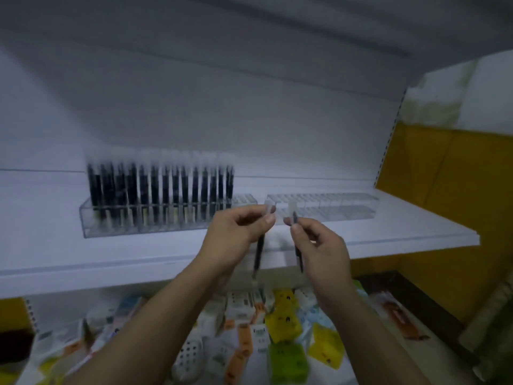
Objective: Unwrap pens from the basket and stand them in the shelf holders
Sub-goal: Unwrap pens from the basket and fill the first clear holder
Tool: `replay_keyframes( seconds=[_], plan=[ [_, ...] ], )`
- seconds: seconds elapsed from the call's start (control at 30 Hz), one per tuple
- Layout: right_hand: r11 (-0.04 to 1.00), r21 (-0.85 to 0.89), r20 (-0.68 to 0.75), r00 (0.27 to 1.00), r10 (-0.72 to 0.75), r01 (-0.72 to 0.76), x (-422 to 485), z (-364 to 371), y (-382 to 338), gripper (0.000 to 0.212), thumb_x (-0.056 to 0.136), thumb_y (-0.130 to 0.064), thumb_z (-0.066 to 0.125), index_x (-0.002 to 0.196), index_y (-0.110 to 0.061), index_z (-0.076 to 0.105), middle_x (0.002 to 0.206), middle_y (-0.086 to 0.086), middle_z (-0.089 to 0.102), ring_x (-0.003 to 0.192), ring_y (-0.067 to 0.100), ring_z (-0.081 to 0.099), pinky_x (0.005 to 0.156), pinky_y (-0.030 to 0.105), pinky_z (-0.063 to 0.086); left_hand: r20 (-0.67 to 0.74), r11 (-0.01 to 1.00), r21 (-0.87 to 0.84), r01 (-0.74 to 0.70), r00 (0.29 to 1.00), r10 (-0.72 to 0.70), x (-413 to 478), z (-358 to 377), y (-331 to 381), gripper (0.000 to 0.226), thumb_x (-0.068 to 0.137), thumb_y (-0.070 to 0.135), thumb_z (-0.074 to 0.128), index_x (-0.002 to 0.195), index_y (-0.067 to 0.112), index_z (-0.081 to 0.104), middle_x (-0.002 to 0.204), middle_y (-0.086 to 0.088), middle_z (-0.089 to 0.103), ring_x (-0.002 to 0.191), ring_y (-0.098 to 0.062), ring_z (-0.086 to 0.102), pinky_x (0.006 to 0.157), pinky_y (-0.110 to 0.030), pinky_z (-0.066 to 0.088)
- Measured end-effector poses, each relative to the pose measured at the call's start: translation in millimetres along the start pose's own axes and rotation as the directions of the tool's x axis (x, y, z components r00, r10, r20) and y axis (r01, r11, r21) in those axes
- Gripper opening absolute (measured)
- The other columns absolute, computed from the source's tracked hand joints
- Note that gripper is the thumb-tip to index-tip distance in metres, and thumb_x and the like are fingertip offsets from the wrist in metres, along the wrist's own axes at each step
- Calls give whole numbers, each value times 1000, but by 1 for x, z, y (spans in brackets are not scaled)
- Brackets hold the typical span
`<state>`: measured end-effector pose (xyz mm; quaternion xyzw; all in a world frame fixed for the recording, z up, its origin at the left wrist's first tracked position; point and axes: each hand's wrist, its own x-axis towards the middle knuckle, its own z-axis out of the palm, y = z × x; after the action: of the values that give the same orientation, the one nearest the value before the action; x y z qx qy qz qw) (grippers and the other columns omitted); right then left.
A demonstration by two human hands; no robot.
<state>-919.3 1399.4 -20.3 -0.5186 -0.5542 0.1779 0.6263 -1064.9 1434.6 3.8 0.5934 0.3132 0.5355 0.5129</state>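
Left hand (233,237) grips pen (259,252), top hidden | right hand (319,245) pinches second pen (299,257)

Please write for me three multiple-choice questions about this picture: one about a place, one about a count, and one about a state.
1. Where do the standing pens sit?
A) left holder
B) lower shelf
C) a basket

2. How many pens do the hands hold?
A) none
B) two
C) four

3. The right holder is:
A) full
B) empty
C) tipped over

Answers:
1 A, the dark row stands in the left holder.
2 B, the left hand and the right hand each hold one dark pen.
3 B, its compartments show no pens.
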Motion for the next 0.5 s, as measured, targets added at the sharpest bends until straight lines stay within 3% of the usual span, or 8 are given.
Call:
replay_keyframes(
  seconds=[0.1,0.2,0.3,0.37,0.5],
  plan=[
    [998,61,40,999,-18,15,27,7,-16,12,90,-18,64,95,-27,72,90,-11,73,85,4,65,74,18,53,4,996,69,-64,998,64,17,-11,20,20,84,5,67,102,12,71,94,-1,74,92,-17,70,80,-30,58],
    [996,67,60,996,-68,64,54,17,-31,15,88,-17,68,99,-27,67,87,-5,71,82,15,66,66,26,57,-28,976,168,-138,989,145,34,-23,42,26,84,3,65,107,16,67,92,-5,72,87,-16,71,74,-30,59],
    [982,15,37,981,-190,190,79,28,-44,44,85,-17,71,118,-37,51,84,-7,65,79,7,65,70,31,57,-111,935,262,-238,955,274,52,-34,62,36,83,5,68,112,25,61,91,-4,70,82,-13,70,70,-28,60],
    [959,-33,45,959,-281,282,93,37,-50,55,86,-18,71,126,-44,43,84,-10,63,78,4,63,70,26,56,-140,867,396,-301,914,382,63,-42,71,35,84,11,69,106,35,57,93,2,69,79,-9,69,67,-24,59],
    [943,-49,73,943,-325,329,117,57,-51,52,86,-18,72,127,-38,48,83,-11,63,75,0,62,67,10,49,-102,712,616,-338,862,497,82,-51,78,28,83,20,72,102,35,56,91,11,67,80,0,65,71,-15,56]
  ],
)
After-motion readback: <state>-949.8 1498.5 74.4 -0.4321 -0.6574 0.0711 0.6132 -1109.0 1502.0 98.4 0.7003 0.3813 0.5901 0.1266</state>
